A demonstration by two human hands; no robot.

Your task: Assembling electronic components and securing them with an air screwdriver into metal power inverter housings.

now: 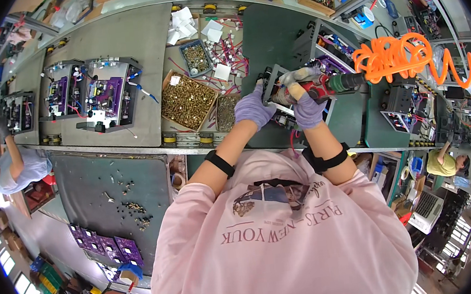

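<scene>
My right hand [308, 109], in a purple glove with light fingertips, is closed around a red air screwdriver [317, 89] lying roughly level. A coiled orange air hose [394, 58] runs from its dark green end to the right. My left hand [253, 110], also gloved, grips the side of a grey metal frame [276, 80] just left of the tool. Some of its fingers are hidden behind the frame. Beyond my right hand stands a grey metal housing [306, 44] with a purple circuit board [340, 63] and wires. Where the tool's tip touches cannot be made out.
Left of my hands are a tray of brass screws [186, 102], a blue tray [196, 58] and red-white wires [229, 48]. Assembled units [110, 94] stand farther left. Loose small parts [133, 208] lie on a dark mat. Co-workers stand at left [14, 171] and right [443, 163].
</scene>
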